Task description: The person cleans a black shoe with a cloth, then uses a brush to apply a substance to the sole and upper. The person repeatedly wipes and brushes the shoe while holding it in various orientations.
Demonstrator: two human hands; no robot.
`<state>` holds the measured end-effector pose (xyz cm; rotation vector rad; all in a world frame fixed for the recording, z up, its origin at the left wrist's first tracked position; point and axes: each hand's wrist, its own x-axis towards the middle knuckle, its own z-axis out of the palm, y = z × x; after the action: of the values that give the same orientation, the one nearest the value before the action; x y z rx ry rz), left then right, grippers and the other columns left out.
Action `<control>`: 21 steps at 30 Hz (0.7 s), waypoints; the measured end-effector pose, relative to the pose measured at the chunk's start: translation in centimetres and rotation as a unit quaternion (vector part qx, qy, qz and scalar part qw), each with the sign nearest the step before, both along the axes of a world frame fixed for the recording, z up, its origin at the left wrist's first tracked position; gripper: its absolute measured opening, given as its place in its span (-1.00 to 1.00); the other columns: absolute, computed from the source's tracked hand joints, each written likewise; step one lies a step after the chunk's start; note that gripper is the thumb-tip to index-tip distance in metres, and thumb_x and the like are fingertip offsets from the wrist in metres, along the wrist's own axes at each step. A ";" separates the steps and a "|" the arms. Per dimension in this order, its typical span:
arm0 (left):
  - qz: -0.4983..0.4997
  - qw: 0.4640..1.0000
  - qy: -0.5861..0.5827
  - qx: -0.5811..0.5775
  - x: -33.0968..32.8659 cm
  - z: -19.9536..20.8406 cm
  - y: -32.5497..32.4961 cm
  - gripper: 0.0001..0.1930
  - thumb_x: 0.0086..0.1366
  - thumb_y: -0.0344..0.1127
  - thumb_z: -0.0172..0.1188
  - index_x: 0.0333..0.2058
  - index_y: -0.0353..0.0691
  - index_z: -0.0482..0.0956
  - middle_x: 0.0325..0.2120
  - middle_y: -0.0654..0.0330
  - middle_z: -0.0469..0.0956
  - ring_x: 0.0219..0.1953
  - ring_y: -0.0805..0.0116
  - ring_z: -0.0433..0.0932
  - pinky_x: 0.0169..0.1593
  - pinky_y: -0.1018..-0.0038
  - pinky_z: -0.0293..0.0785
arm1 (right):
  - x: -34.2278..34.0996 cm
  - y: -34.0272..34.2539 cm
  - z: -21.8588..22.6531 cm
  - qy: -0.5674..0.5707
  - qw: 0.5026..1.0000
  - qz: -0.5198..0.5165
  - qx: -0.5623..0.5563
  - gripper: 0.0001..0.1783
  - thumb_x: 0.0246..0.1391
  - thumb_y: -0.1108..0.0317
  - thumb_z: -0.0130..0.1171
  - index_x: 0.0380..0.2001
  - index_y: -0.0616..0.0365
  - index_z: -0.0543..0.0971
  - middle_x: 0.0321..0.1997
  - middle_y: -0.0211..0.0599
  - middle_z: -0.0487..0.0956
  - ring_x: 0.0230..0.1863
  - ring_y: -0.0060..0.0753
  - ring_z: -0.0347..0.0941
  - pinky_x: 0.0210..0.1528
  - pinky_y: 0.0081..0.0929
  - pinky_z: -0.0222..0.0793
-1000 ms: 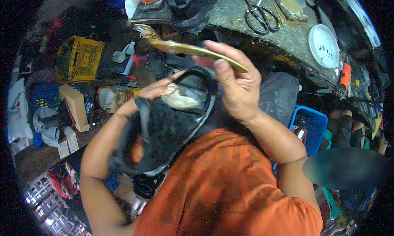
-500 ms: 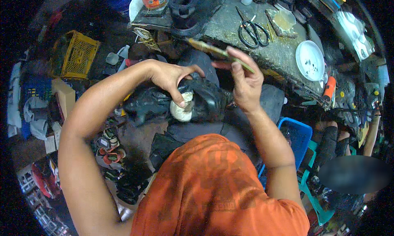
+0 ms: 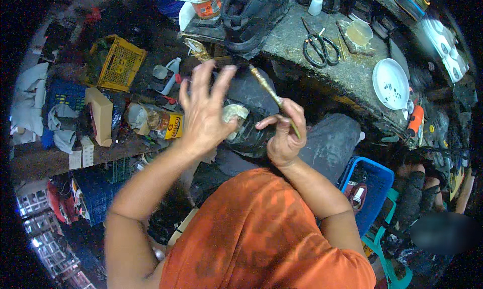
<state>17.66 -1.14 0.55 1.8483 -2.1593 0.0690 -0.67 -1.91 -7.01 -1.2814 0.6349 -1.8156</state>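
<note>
My right hand (image 3: pixel 285 144) grips a slim yellowish brush-like stick (image 3: pixel 267 88) between thumb and fingers. Its far end points up and left, toward the workbench. My left hand (image 3: pixel 202 119) is spread, its fingers apart and smeared by motion. The left thumb lies at the edge of a pale rounded piece (image 3: pixel 237 112), and I cannot tell whether it touches it. That piece rests over my lap against shiny black material (image 3: pixel 254 144), partly hidden by the left hand. What it belongs to is unclear.
The workbench (image 3: pixel 287 40) at far right holds black-handled scissors (image 3: pixel 320 50), a white bottle (image 3: pixel 315 5), a dark shoe (image 3: pixel 246 17) and a stained white plate (image 3: pixel 391 84). A yellow crate (image 3: pixel 121 64) and a can (image 3: pixel 172 125) stand left; a blue basket (image 3: pixel 375 188) sits right.
My left hand has let go of the pale piece, and its fingers have spread. My right hand has come lower and to the left with the stick. The view has shifted, uncovering the can.
</note>
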 end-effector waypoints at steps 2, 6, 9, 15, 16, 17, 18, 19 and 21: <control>0.151 0.979 0.109 -0.085 0.0 -3.0 3.0 0.17 -0.12 -0.17 0.60 0.44 -0.20 0.09 0.45 -0.10 -0.01 0.50 -0.17 -0.05 0.47 -0.15 -0.13 | 0.8 1.1 0.2 0.030 0.999 0.011 -0.004 -0.69 0.44 0.39 -0.03 0.14 0.21 0.51 0.18 0.06 0.43 -0.15 -0.25 0.60 -0.28 -0.45 0.72; 0.323 0.678 0.629 0.202 2.1 -8.4 6.1 -0.02 0.15 0.18 0.42 0.39 -0.24 0.21 0.41 0.02 0.20 0.44 0.05 0.15 0.47 0.13 -0.02 | 1.6 3.1 0.8 0.106 0.992 0.030 -0.065 -0.70 0.36 0.50 0.07 0.12 0.13 0.55 0.11 0.04 0.51 -0.17 -0.32 0.62 -0.27 -0.49 0.67; 0.259 0.503 0.756 0.330 3.5 -10.0 5.5 -0.26 0.32 0.30 0.18 0.28 -0.10 0.38 0.21 0.20 0.47 0.30 0.22 0.37 0.37 0.21 0.21 | 2.1 3.0 1.3 0.125 0.990 0.031 -0.052 -0.68 0.35 0.52 0.07 0.13 0.12 0.55 0.11 0.02 0.51 -0.19 -0.31 0.60 -0.29 -0.47 0.67; 0.163 0.437 0.856 0.224 2.9 -11.8 6.0 -0.43 0.27 0.15 0.35 0.12 -0.03 0.51 0.00 0.29 0.60 0.09 0.27 0.55 0.20 0.25 0.44 | 2.7 3.9 2.1 0.104 0.989 0.108 -0.014 -0.67 0.45 0.40 -0.04 0.17 0.29 0.47 0.16 0.03 0.42 -0.32 -0.35 0.61 -0.31 -0.52 0.63; 0.173 0.408 0.871 0.213 3.4 -12.3 6.6 -0.42 0.22 0.10 0.41 0.11 -0.04 0.51 0.01 0.27 0.60 0.10 0.27 0.54 0.23 0.23 0.43 | 2.7 4.0 2.5 0.095 0.987 0.130 0.000 -0.66 0.45 0.39 -0.04 0.18 0.30 0.47 0.17 0.03 0.41 -0.33 -0.35 0.62 -0.30 -0.51 0.63; 0.166 0.396 0.880 0.205 4.2 -12.7 7.2 -0.43 0.21 0.06 0.43 0.11 -0.05 0.51 -0.01 0.26 0.61 0.08 0.25 0.56 0.22 0.23 0.45 | 2.7 3.7 3.1 0.069 0.983 0.172 0.004 -0.65 0.45 0.39 -0.01 0.20 0.27 0.46 0.07 -0.03 0.48 -0.31 -0.29 0.64 -0.26 -0.46 0.64; 0.174 0.383 0.886 0.194 5.4 -13.2 7.8 -0.44 0.20 0.01 0.44 0.10 -0.06 0.52 -0.02 0.25 0.62 0.06 0.23 0.57 0.21 0.23 0.48 | 2.7 2.8 4.0 0.097 0.984 0.147 0.006 -0.66 0.44 0.38 0.00 0.19 0.26 0.47 0.06 -0.04 0.51 -0.28 -0.27 0.64 -0.24 -0.41 0.64; 0.164 0.397 0.884 0.184 7.1 -13.3 8.5 -0.45 0.20 -0.02 0.45 0.09 -0.07 0.52 -0.05 0.24 0.63 0.04 0.21 0.59 0.19 0.23 0.50 | 2.4 0.9 5.1 0.112 0.985 0.127 -0.019 -0.67 0.44 0.38 0.01 0.18 0.26 0.48 0.04 -0.05 0.53 -0.25 -0.25 0.64 -0.22 -0.37 0.65; 0.200 0.409 0.883 0.114 10.7 -13.2 9.8 -0.51 0.31 -0.16 0.34 0.12 -0.25 0.49 0.00 0.08 0.61 0.09 0.14 0.59 0.25 0.16 0.49 | 1.9 -4.2 8.5 0.196 0.978 0.010 -0.076 -0.69 0.42 0.38 0.05 0.13 0.26 0.54 0.01 -0.07 0.59 -0.17 -0.26 0.63 -0.17 -0.32 0.63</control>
<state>28.39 8.63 -12.63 1.0259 -0.1136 -1.3972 1.18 -6.06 1.47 -1.7671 0.6999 -1.6307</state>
